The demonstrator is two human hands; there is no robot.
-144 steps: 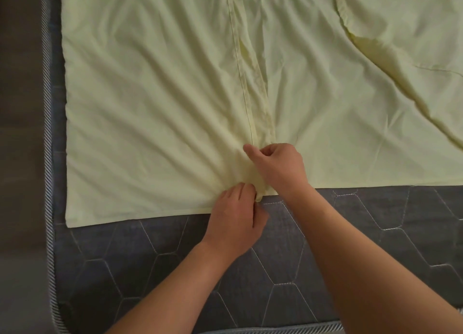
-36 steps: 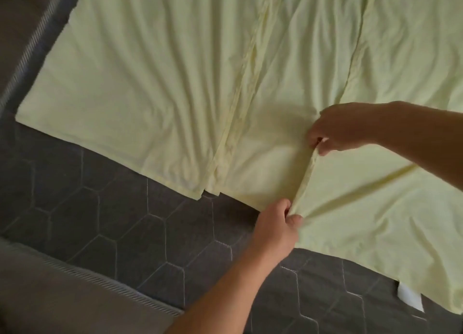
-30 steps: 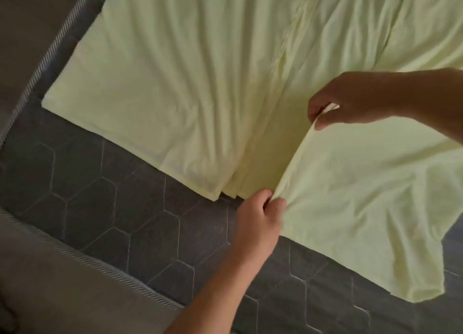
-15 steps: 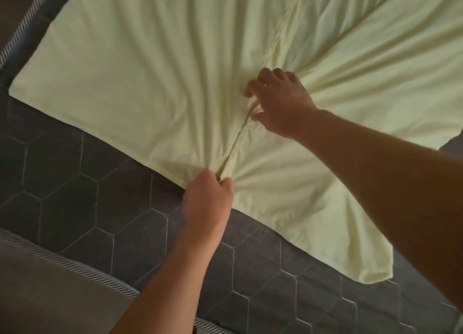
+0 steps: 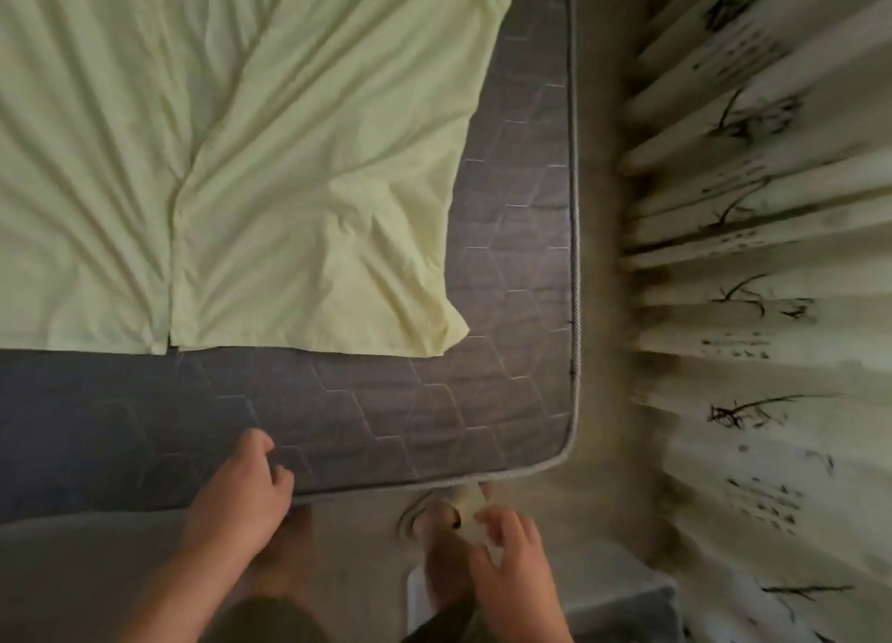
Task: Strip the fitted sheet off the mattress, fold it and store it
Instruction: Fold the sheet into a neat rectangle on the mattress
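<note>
Hands (image 5: 241,493) (image 5: 511,563) off the sheet (image 5: 299,169)

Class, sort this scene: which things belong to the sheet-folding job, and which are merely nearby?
Job: fitted sheet, mattress, left hand, right hand.
Nearby: patterned curtain, slippered foot.

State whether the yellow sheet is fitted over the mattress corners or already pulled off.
Pulled off. The sheet lies loose on top, its corner free, with bare mattress showing along the near and right edges.
</note>
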